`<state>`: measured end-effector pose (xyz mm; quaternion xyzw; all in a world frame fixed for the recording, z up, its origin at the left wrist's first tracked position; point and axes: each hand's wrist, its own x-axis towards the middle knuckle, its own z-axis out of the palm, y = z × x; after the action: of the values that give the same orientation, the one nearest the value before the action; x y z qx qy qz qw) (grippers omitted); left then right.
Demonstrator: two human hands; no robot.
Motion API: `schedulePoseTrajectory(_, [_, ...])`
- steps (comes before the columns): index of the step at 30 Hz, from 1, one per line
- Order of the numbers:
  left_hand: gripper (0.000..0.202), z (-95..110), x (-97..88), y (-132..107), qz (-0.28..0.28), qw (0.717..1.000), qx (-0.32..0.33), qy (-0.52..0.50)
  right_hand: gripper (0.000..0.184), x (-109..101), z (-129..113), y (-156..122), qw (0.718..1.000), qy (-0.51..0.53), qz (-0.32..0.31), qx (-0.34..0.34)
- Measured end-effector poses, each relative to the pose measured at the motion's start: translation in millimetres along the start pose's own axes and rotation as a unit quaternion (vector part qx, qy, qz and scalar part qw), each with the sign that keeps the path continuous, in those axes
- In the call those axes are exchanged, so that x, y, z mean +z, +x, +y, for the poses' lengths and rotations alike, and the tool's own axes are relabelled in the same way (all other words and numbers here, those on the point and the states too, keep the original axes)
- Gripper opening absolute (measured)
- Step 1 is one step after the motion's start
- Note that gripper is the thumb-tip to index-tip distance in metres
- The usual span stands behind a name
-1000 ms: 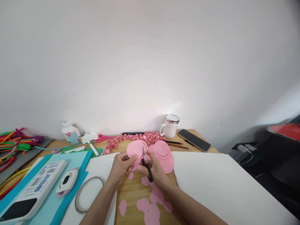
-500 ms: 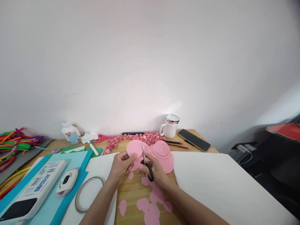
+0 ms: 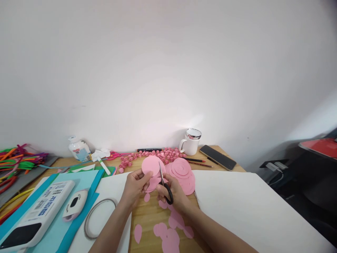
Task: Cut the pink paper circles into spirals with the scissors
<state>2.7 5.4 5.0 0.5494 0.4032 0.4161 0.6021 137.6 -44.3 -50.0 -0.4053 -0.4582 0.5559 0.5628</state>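
Observation:
Between the thumb and fingers of my left hand [image 3: 136,186] is a pink paper circle [image 3: 150,165], held up by its lower edge. My right hand [image 3: 172,191] grips black-handled scissors [image 3: 168,194], with the blades pointing up at the circle's right edge. Whether the blades are cutting into the paper I cannot tell. Just behind the hands lies a pile of pink paper discs [image 3: 185,175], some cut in rings. Below the hands, pink paper scraps [image 3: 170,240] are scattered on the wooden table [image 3: 147,218].
Small pink rolled paper pieces [image 3: 168,153] line the wall beside a white mug [image 3: 191,142]. A phone [image 3: 218,157] lies at the right. On the left are a tape roll [image 3: 88,225], teal paper [image 3: 91,182], a white box [image 3: 39,211] and pipe cleaners [image 3: 21,158].
The pink circle has shifted and tilted slightly, and the scissors have moved a little with my right hand, their blades now leaning more to the left. Both hands keep their hold.

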Motion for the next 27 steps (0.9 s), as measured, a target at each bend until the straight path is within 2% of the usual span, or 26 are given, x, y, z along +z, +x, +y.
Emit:
schedulePoseTrajectory(5, [0.034, 0.3, 2.2, -0.6, -0.022, 0.999, -0.007, -0.041, 0.044, 4.6, -5.6, -3.5, 1.0, 0.006, -0.008, 0.008])
schedulePoseTrajectory(10, [0.038, -0.6, 3.1, -0.8, 0.002, 1.0, -0.017, -0.013, 0.051, 9.1, -13.3, -5.2, 0.999, -0.016, -0.012, 0.045])
schedulePoseTrajectory(18, [0.041, 2.2, 4.1, -3.6, -0.007, 0.999, -0.018, 0.025, 0.039, 8.5, -26.4, -5.0, 1.0, -0.024, -0.008, -0.017])
schedulePoseTrajectory(27, [0.038, 1.6, 2.8, -3.1, -0.005, 1.0, -0.011, 0.018, 0.036, 6.2, -21.9, -4.8, 0.999, -0.032, -0.022, -0.022])
